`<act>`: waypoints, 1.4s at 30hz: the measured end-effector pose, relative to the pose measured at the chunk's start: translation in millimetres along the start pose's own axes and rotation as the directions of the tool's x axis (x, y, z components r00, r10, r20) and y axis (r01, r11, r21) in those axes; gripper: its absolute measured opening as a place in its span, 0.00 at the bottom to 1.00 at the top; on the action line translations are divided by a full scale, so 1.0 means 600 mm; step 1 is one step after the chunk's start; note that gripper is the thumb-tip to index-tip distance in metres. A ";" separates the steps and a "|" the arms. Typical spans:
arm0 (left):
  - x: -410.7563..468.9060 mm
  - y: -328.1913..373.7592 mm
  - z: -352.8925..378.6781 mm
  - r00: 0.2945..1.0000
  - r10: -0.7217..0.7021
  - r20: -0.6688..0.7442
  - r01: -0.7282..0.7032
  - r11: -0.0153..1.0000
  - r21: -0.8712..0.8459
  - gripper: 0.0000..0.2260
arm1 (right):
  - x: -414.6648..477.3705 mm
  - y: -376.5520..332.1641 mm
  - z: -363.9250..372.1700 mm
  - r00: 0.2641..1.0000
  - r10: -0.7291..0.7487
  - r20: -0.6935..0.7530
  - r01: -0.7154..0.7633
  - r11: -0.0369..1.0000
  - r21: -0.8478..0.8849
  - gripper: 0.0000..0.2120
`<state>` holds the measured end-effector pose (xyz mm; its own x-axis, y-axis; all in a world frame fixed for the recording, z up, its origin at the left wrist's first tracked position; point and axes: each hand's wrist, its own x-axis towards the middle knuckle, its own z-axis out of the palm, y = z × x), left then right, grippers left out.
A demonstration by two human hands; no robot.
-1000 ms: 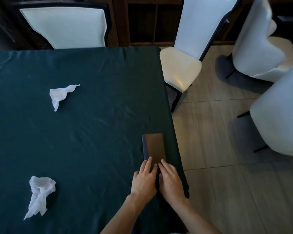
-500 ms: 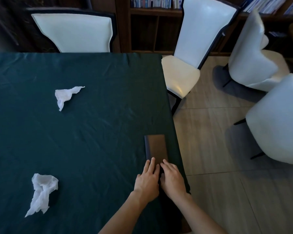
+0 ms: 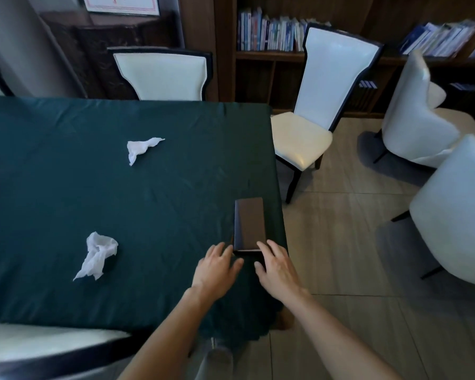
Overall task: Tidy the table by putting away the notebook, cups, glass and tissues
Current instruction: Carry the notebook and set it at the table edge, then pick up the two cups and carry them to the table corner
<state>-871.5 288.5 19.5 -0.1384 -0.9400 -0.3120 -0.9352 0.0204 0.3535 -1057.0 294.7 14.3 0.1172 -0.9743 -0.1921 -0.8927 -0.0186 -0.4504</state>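
Notebook [image 3: 250, 224] — right grip [image 3: 277, 266] touching, left grip [image 3: 216, 268] beside.

A reading or meeting room: bookshelves [image 3: 272, 34], cloth-covered table [image 3: 66, 204], white chairs [image 3: 324, 86].

matt cloth table [image 3: 66, 187] — crumpled paper tissues [image 3: 99, 253]
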 end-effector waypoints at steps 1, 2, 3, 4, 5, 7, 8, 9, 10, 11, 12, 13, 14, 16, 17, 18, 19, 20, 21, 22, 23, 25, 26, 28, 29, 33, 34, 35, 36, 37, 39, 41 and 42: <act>-0.019 0.002 0.001 0.999 -0.021 -0.025 0.020 1.000 -0.007 0.28 | -0.015 0.003 -0.002 1.000 -0.004 0.005 0.004 1.000 -0.003 0.29; -0.040 0.003 0.003 0.998 -0.044 -0.040 0.043 0.999 -0.014 0.29 | -0.032 0.006 -0.003 1.000 -0.005 0.012 0.005 1.000 -0.012 0.29; -0.064 0.005 0.008 0.997 -0.067 -0.046 0.066 0.998 -0.023 0.29 | -0.050 0.008 -0.004 1.000 -0.004 0.019 0.004 1.000 -0.024 0.30; -0.089 0.006 0.014 0.995 -0.087 -0.047 0.086 0.996 -0.030 0.29 | -0.069 0.011 -0.004 1.000 -0.003 0.026 0.004 0.999 -0.036 0.31; -0.114 0.007 0.023 0.993 -0.106 -0.046 0.104 0.994 -0.037 0.29 | -0.088 0.013 -0.004 0.999 -0.001 0.036 0.003 0.999 -0.046 0.32; -0.164 0.008 0.040 0.989 -0.142 -0.040 0.140 0.989 -0.050 0.30 | -0.123 0.015 -0.001 0.998 -0.008 0.060 0.013 0.998 -0.067 0.34; -0.187 0.009 0.047 0.987 -0.158 -0.038 0.155 0.986 -0.055 0.30 | -0.138 0.014 -0.001 0.997 -0.018 0.072 0.023 0.997 -0.074 0.35; -0.209 0.008 0.053 0.984 -0.171 -0.040 0.168 0.984 -0.059 0.31 | -0.152 0.011 -0.001 0.996 -0.029 0.082 0.035 0.996 -0.076 0.35; -0.230 0.006 0.057 0.981 -0.185 -0.051 0.182 0.981 -0.061 0.31 | -0.165 0.007 0.001 0.995 -0.044 0.093 0.051 0.996 -0.079 0.36; -0.249 0.003 0.059 0.977 -0.202 -0.070 0.197 0.978 -0.067 0.30 | -0.177 0.000 0.002 0.992 -0.061 0.106 0.070 0.994 -0.080 0.36; -0.268 -0.001 0.061 0.971 -0.220 -0.089 0.213 0.974 -0.076 0.30 | -0.189 -0.007 0.005 0.989 -0.080 0.122 0.090 0.993 -0.081 0.36; -0.287 -0.007 0.062 0.965 -0.240 -0.105 0.231 0.969 -0.091 0.30 | -0.201 -0.017 0.008 0.985 -0.098 0.144 0.110 0.991 -0.079 0.36; -0.307 -0.015 0.061 0.957 -0.264 -0.117 0.252 0.962 -0.108 0.30 | -0.213 -0.029 0.014 0.978 -0.118 0.171 0.133 0.988 -0.074 0.37; -0.347 -0.037 0.059 0.937 -0.324 -0.132 0.305 0.941 -0.143 0.30 | -0.234 -0.058 0.032 0.958 -0.167 0.231 0.186 0.981 -0.060 0.36; -0.370 -0.050 0.057 0.925 -0.352 -0.142 0.330 0.931 -0.158 0.32 | -0.244 -0.075 0.043 0.947 -0.192 0.259 0.214 0.975 -0.058 0.36; -0.394 -0.064 0.055 0.911 -0.382 -0.155 0.356 0.919 -0.169 0.33 | -0.253 -0.093 0.055 0.933 -0.218 0.286 0.244 0.968 -0.058 0.36; -0.419 -0.081 0.054 0.895 -0.416 -0.164 0.386 0.904 -0.183 0.34 | -0.263 -0.113 0.070 0.916 -0.248 0.314 0.280 0.958 -0.060 0.36; -0.445 -0.099 0.054 0.876 -0.451 -0.169 0.419 0.886 -0.198 0.33 | -0.273 -0.133 0.085 0.897 -0.282 0.341 0.320 0.945 -0.061 0.36; -0.470 -0.119 0.056 0.855 -0.485 -0.181 0.450 0.869 -0.205 0.31 | -0.283 -0.154 0.101 0.875 -0.316 0.368 0.361 0.931 -0.059 0.36; -0.496 -0.141 0.059 0.832 -0.522 -0.191 0.484 0.849 -0.211 0.29 | -0.294 -0.177 0.117 0.851 -0.345 0.395 0.397 0.916 -0.056 0.36; -0.523 -0.161 0.060 0.807 -0.557 -0.197 0.517 0.827 -0.218 0.28 | -0.304 -0.201 0.132 0.829 -0.368 0.420 0.428 0.902 -0.054 0.36; -0.576 -0.201 0.059 0.758 -0.619 -0.204 0.573 0.782 -0.245 0.27 | -0.325 -0.250 0.162 0.784 -0.413 0.464 0.490 0.870 -0.054 0.36; -0.602 -0.221 0.057 0.733 -0.647 -0.209 0.596 0.759 -0.261 0.27 | -0.335 -0.276 0.179 0.759 -0.432 0.488 0.519 0.853 -0.053 0.36; -0.647 -0.263 0.053 0.678 -0.704 -0.214 0.643 0.708 -0.293 0.27 | -0.353 -0.328 0.210 0.711 -0.454 0.537 0.559 0.828 -0.040 0.37; -0.670 -0.287 0.051 0.648 -0.732 -0.210 0.665 0.679 -0.311 0.28 | -0.361 -0.356 0.228 0.688 -0.469 0.553 0.581 0.813 -0.033 0.37; -0.752 -0.395 0.055 0.562 -0.806 -0.185 0.718 0.586 -0.374 0.30 | -0.384 -0.474 0.299 0.634 -0.512 0.579 0.664 0.744 -0.069 0.38; -0.771 -0.423 0.055 0.549 -0.818 -0.172 0.728 0.569 -0.383 0.30 | -0.389 -0.505 0.317 0.628 -0.515 0.583 0.678 0.730 -0.085 0.38; -0.789 -0.451 0.053 0.538 -0.827 -0.162 0.737 0.555 -0.386 0.30 | -0.393 -0.536 0.332 0.623 -0.522 0.582 0.692 0.715 -0.100 0.38; -0.806 -0.479 0.048 0.525 -0.837 -0.156 0.746 0.540 -0.390 0.30 | -0.398 -0.568 0.348 0.620 -0.533 0.576 0.706 0.700 -0.113 0.38; -0.823 -0.509 0.044 0.512 -0.845 -0.153 0.751 0.527 -0.398 0.30 | -0.401 -0.600 0.366 0.618 -0.542 0.569 0.717 0.685 -0.126 0.38; -0.854 -0.567 0.030 0.491 -0.857 -0.157 0.756 0.509 -0.412 0.30 | -0.403 -0.666 0.400 0.625 -0.547 0.558 0.726 0.669 -0.159 0.38; -0.884 -0.618 0.011 0.489 -0.857 -0.164 0.758 0.511 -0.405 0.30 | -0.402 -0.732 0.426 0.642 -0.532 0.552 0.724 0.659 -0.207 0.38; -0.899 -0.642 0.000 0.493 -0.853 -0.170 0.760 0.517 -0.395 0.32 | -0.401 -0.763 0.437 0.649 -0.523 0.553 0.720 0.658 -0.222 0.38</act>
<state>-436.5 787.5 51.7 0.7852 -0.5385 -0.3058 -0.4602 -0.8378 0.2938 -562.5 596.7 38.3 0.7835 -0.4983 -0.3712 -0.5996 -0.7632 -0.2409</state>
